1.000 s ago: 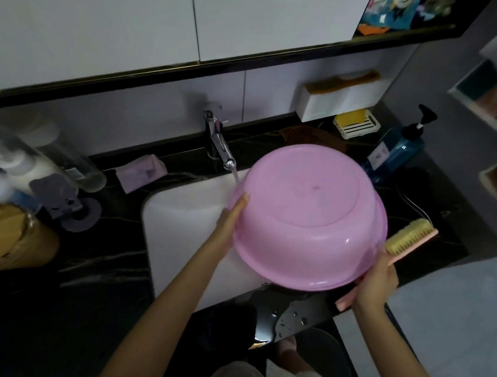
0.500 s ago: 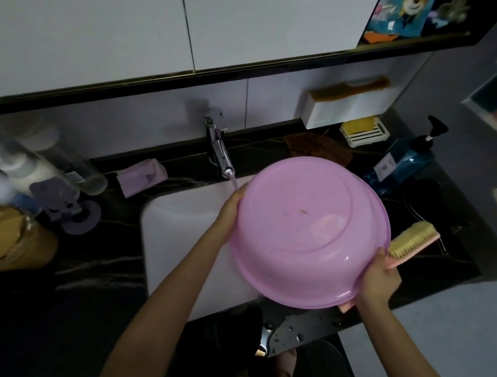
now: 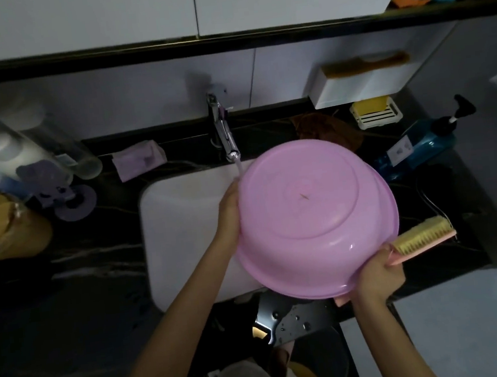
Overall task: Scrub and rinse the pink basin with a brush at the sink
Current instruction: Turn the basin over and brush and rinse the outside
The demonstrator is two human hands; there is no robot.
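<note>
The pink basin [image 3: 311, 215] is held bottom-up and tilted over the white sink [image 3: 183, 226]. My left hand [image 3: 228, 215] grips its left rim, right under the running stream from the chrome tap [image 3: 225, 135]. My right hand [image 3: 376, 276] holds the basin's lower right rim together with the pink-handled brush [image 3: 421, 239], whose pale bristles face up and stick out to the right. The basin's inside is hidden.
Black countertop around the sink. Bottles [image 3: 7, 152] and a purple holder [image 3: 64, 195] stand at left, a purple block [image 3: 138, 160] near the tap. A brown cloth [image 3: 323, 128], a soap dish [image 3: 375, 112] and a blue pump bottle [image 3: 420, 142] lie at right.
The basin has tipped slightly, its left rim moving closer under the water stream. Both hands keep their grips; the brush stays in my right hand.
</note>
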